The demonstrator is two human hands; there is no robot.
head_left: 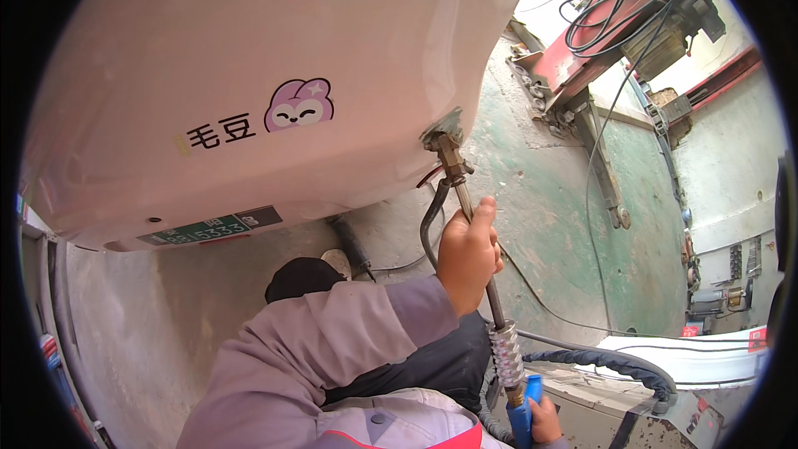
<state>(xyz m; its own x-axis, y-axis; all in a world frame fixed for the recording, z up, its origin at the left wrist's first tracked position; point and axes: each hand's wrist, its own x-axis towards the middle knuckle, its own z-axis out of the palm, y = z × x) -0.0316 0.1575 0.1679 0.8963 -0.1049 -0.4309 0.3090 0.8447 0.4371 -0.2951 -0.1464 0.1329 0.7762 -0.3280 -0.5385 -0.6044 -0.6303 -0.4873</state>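
A slide-hammer dent puller (496,303) runs from a pink car's body panel (357,41) down toward me. Its clamp-like brass-coloured head (451,160) meets a scraped, bare-metal patch (443,126) near the panel's right corner. My left hand (470,258) is closed around the rod just below that head, thumb pointing up along it. Farther down, the rod carries a silver ribbed weight (505,353). At the lower end, my right hand (544,420) grips the blue handle (521,422); part of this hand is hidden. A thick dark cable (431,224) hangs from the head beside my left hand.
A green licence plate (204,229) sits low on the car. At right stands a red metal frame (594,25) with looped black cables and chains. A grey machine (598,403) with a sleeved hose (615,359) stands near my right hand. Thin cables cross the green-grey floor (549,224).
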